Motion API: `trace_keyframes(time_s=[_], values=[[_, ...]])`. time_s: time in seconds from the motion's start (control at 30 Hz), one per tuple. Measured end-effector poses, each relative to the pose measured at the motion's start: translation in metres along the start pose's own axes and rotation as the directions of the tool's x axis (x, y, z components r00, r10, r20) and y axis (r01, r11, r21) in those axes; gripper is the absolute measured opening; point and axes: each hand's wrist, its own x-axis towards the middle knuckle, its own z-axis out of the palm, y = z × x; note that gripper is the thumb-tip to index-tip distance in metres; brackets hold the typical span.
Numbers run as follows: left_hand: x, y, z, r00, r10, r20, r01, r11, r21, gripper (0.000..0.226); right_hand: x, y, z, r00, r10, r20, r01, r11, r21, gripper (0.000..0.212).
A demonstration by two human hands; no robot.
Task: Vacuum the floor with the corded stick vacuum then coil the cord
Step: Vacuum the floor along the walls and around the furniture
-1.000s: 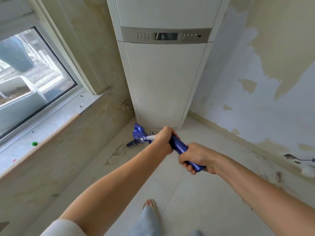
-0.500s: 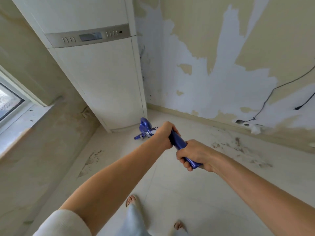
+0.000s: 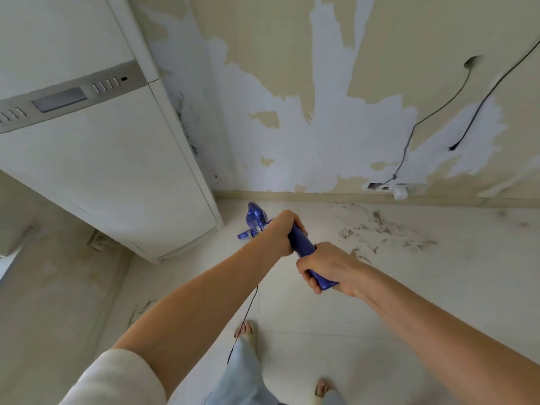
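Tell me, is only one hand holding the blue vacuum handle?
No, both the left hand and the right hand grip the blue handle.

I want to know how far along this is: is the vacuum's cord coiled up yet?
Not coiled. The cord hangs loose past the legs while both hands hold the vacuum.

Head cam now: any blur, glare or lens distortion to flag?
Head view: strong wide-angle bending on the cabinet edges and skirting; soft, even daylight, no glare; vacuum slightly soft; both hands, left hand and right hand, reasonably sharp.
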Motion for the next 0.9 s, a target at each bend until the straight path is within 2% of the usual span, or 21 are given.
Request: trace_keyframes(time_s=[0.17, 0.3, 0.47, 0.73, 0.9], values=[[0.036, 0.049, -0.049, 0.999, -0.030, 0.045, 0.026, 0.997, 0.072, 0.026, 0.051, -0.043, 0.046, 0.996, 0.052, -0.066, -0.041, 0.987, 0.156, 0.007], [0.078, 0.075, -0.113, 0.992, -0.103, 0.077, 0.102, 0.995, 0.023, 0.023, 0.102, -0.077, 0.105, 0.989, 0.115, -0.090, -0.093, 0.973, 0.213, 0.009], [0.113, 0.092, -0.168, 0.973, -0.198, 0.116, 0.187, 0.977, 0.101, 0.025, 0.142, -0.096, 0.166, 0.979, 0.176, -0.107, -0.123, 0.916, 0.382, 0.016], [0.135, 0.118, -0.184, 0.982, -0.163, 0.090, 0.151, 0.980, 0.127, 0.025, 0.172, -0.122, 0.173, 0.982, 0.153, -0.113, -0.120, 0.959, 0.257, 0.017], [0.136, 0.112, -0.195, 0.972, -0.212, 0.104, 0.198, 0.972, 0.129, 0.024, 0.164, -0.120, 0.182, 0.983, 0.168, -0.068, -0.141, 0.945, 0.296, 0.016]])
